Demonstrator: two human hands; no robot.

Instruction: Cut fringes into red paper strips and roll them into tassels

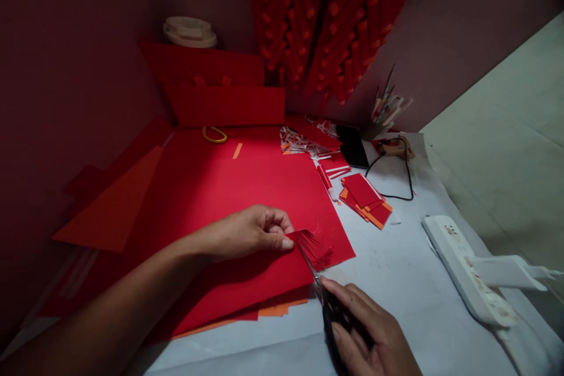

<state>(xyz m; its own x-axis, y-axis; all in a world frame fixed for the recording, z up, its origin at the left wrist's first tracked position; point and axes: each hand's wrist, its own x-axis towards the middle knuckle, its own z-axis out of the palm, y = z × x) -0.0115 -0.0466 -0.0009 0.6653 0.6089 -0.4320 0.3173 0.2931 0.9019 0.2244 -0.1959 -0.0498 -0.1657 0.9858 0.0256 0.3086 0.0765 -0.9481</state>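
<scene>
Left hand (253,230): bare forearm enters from lower left, runs diagonally up to right, wrist roughly straight. Hand palm-down, fingers curled in, thumb pressed against the bent index finger in a pinch at the tip, knuckles up.

Right hand (368,332): comes in from the bottom edge, only hand and wrist in view, back of hand toward the camera. Fingers bent and closed in a grip, index finger stretched forward toward upper left. Both hands near each other, not touching.
</scene>
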